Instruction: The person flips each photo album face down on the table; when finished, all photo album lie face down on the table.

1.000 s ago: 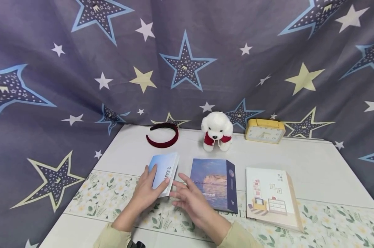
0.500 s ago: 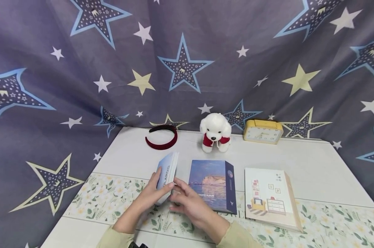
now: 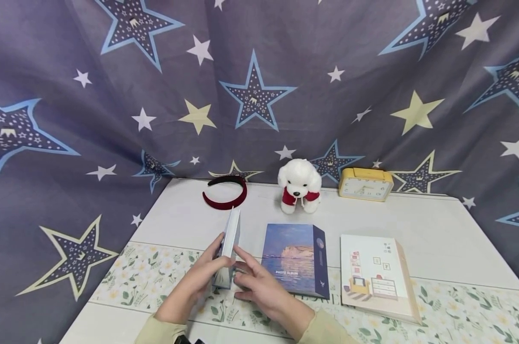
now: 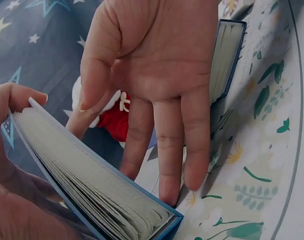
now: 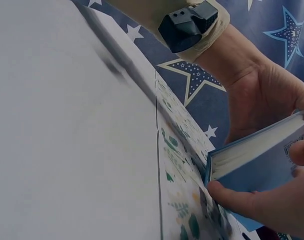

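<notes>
A light-blue photo album [image 3: 230,241] stands on edge over the flowered strip of the table, its page edges facing up. My left hand [image 3: 199,278] grips it from the left, thumb over the page edges and fingers behind the cover. In the left wrist view, the album [image 4: 92,182] shows its pages slightly fanned. My right hand [image 3: 265,291] is at the album's right side, fingers extended and touching the lower part. The right wrist view shows its fingertips against the barcoded back cover of the album [image 5: 261,162].
Right of the hands lies a dark-blue photo album [image 3: 289,260], then a white book [image 3: 373,272] with a room drawing. Behind are a dark-red headband [image 3: 225,205], a white plush dog [image 3: 300,179] and a yellow alarm clock [image 3: 365,184]. A star-patterned curtain [image 3: 328,48] hangs behind the table.
The light-blue album has turned from lying tilted, front cover showing, to standing on edge with its pages upward. My left thumb has come over the page edges; the right hand has stayed close beside.
</notes>
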Tool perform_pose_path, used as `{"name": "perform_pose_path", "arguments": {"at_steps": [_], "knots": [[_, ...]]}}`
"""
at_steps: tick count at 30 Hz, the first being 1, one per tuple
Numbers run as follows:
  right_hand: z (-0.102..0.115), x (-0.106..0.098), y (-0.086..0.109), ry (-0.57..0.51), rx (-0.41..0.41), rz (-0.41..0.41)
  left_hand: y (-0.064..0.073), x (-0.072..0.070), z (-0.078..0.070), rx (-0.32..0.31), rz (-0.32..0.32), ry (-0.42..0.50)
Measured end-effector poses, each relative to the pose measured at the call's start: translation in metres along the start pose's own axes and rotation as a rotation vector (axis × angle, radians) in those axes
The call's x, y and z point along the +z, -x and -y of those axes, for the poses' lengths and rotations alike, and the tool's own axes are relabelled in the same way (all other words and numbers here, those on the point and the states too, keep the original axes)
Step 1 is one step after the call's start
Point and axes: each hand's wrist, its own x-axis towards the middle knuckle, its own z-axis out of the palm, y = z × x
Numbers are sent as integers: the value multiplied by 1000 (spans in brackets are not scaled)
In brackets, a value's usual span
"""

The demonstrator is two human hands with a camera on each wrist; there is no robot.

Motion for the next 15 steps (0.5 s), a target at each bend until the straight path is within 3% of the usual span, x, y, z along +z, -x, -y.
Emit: {"name": "perform_pose_path", "arguments": {"at_steps": [15], "knots": [[-3, -4, -1, 32, 39, -4, -4, -2, 5, 44, 18, 133]]}}
